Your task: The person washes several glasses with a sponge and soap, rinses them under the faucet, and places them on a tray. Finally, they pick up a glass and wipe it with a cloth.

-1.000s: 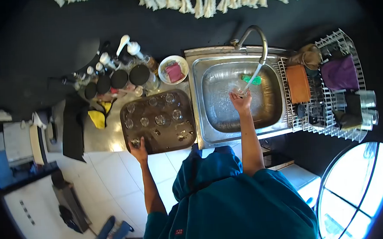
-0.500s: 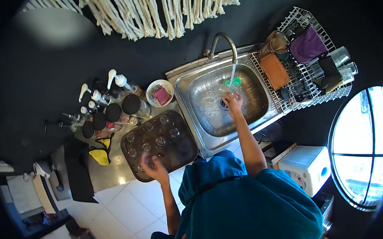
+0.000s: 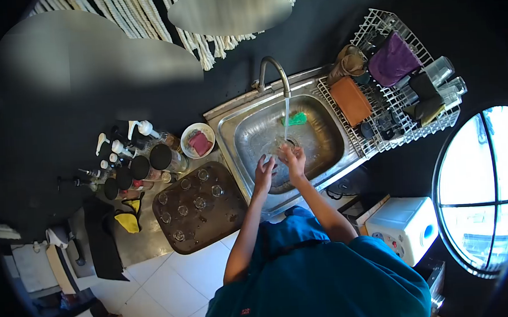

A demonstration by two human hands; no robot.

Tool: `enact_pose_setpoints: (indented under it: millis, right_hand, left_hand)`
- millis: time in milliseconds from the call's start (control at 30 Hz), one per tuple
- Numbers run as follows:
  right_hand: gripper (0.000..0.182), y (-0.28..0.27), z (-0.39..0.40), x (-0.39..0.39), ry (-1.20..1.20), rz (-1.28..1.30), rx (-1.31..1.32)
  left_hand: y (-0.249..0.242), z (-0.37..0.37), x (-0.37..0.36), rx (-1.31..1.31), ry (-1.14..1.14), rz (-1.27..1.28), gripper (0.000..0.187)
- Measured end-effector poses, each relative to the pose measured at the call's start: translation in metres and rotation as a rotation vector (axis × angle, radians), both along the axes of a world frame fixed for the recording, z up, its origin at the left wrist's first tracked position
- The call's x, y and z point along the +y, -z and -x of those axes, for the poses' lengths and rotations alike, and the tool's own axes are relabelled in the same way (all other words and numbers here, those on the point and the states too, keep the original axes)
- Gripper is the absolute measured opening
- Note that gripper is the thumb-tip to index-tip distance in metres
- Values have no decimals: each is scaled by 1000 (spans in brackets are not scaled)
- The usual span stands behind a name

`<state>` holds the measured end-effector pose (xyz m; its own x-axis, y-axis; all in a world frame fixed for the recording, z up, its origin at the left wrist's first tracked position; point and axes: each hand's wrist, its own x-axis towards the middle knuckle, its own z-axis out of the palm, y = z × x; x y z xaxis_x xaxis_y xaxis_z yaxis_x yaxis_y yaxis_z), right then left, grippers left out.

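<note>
The left hand (image 3: 264,168) has left the tray (image 3: 234,211) and joined the right hand (image 3: 293,159) at the sink (image 3: 322,149). Both grip a glass (image 3: 278,145) under the tap's stream, at the tray's 2 o'clock.

A black wall (image 3: 91,115) rises behind the counter, with cream fringed cords (image 3: 160,14) hanging down it at the top. The floor (image 3: 163,284) is laid with pale square tiles that catch a soft sheen. At the right, a large round window (image 3: 482,189) with dark bars lets in bright daylight. A white appliance (image 3: 404,228) stands just beside it, low against the dark cabinet front.
</note>
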<state>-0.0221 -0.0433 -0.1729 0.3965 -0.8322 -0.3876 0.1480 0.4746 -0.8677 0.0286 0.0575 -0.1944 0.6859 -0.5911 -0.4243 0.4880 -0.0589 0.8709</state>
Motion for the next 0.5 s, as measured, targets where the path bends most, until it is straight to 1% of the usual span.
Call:
enact_pose_setpoints:
  millis: [33, 67, 100, 133, 167, 200, 233, 267, 300, 333, 367, 400, 467, 500]
  right_hand:
    - [35, -4, 10, 8, -49, -127, -66]
    - [35, 8, 17, 11, -65, -141, -65]
    - [32, 31, 23, 11, -131, 8, -70]
    - [31, 37, 26, 11, -197, 154, -75]
    - [31, 43, 36, 6, -212, 136, -79]
    - [32, 35, 47, -4, -373, 274, 99]
    - [35, 36, 58, -19, -529, 417, 276]
    - [44, 60, 61, -41, -494, 371, 230]
    - [46, 31, 59, -59, -470, 193, 214]
    - [44, 43, 54, -80, -413, 259, 48]
    - [34, 59, 45, -110, -455, 408, 58]
    - [29, 44, 30, -134, -518, 509, 129]
    - [31, 89, -21, -184, -586, 487, -20]
    - [32, 84, -47, -196, -632, 488, -2]
  left_hand:
    - [2, 2, -11, 75, -65, 5, 56]
    - [4, 4, -20, 127, -71, 59, 60]
    - [3, 7, -29, 124, -88, 49, 60]
    - [3, 12, -36, 65, -204, 19, 59]
    - [3, 15, -40, 2, -317, -15, 58]
    - [13, 12, -39, -3, -340, 106, 70]
    - [13, 11, -38, -11, -349, 93, 70]
    - [13, 11, -38, -72, -364, 60, 72]
    - [12, 12, -36, -131, -384, 29, 74]
    - [7, 11, -33, -145, -348, -48, 72]
    - [21, 11, -29, -150, -372, -54, 72]
    - [49, 10, -23, -294, -260, -177, 74]
    - [32, 14, -15, -502, -7, -436, 71]
    - [24, 13, -16, -499, -33, -447, 71]
